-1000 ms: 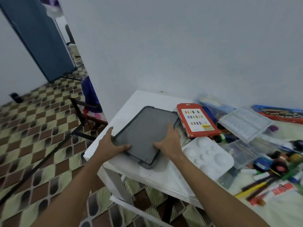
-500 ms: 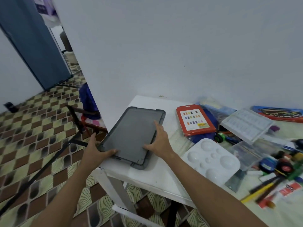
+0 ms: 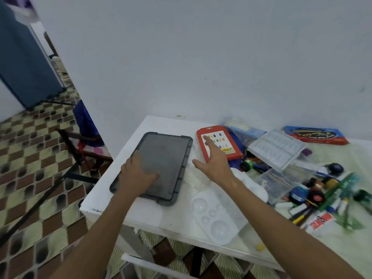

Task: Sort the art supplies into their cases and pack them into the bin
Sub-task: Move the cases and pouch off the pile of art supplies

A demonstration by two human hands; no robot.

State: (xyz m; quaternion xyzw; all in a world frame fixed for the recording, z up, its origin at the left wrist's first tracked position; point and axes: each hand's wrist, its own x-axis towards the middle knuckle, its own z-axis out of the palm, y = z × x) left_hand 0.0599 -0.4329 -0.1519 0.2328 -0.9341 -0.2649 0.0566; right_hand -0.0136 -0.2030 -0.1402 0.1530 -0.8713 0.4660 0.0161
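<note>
A flat dark grey lid lies on the left end of the white table. My left hand rests flat on its near left part, fingers spread. My right hand hovers open to the right of the lid, its fingers stretched over the lower edge of a red paint box. A white paint palette lies near the table's front edge. A clear plastic case lies behind the jumble of pens, tubes and tape rolls at the right.
A blue and red brush box lies by the wall at the back right. A small clear container sits among the supplies. Left of the table there is a wooden chair on tiled floor, and a blue door beyond.
The grey lid was slid and set flat on the table's left end. My right hand let go of it and moved right toward the red paint box. My left hand stays on the lid.
</note>
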